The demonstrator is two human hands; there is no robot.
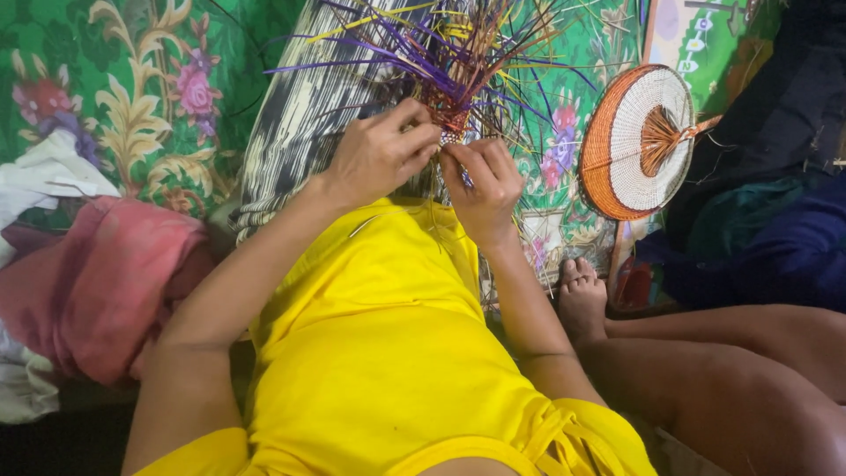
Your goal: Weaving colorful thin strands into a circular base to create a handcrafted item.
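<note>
Hands, left [379, 154] and right [483, 181], pinched together on the small woven piece [451, 119] above the yellow lap, purple and yellow strips [414, 53] splayed loose overhead, likely to slip or tangle had the grip eased, undoing the weave.

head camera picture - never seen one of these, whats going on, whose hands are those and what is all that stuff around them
There is no machine here. The camera sits on a person's head and looks down, so you see their own body in yellow clothes and their two bare arms reaching forward.

The left hand and right hand meet at a small woven piece, pinching it between the fingers. Long loose strips in purple, yellow and reddish brown fan out from it.

Underneath lies a green floral mat. A round woven fan with an orange rim lies to the right, a pink cloth lies to the left, and a bare foot shows at lower right.
</note>
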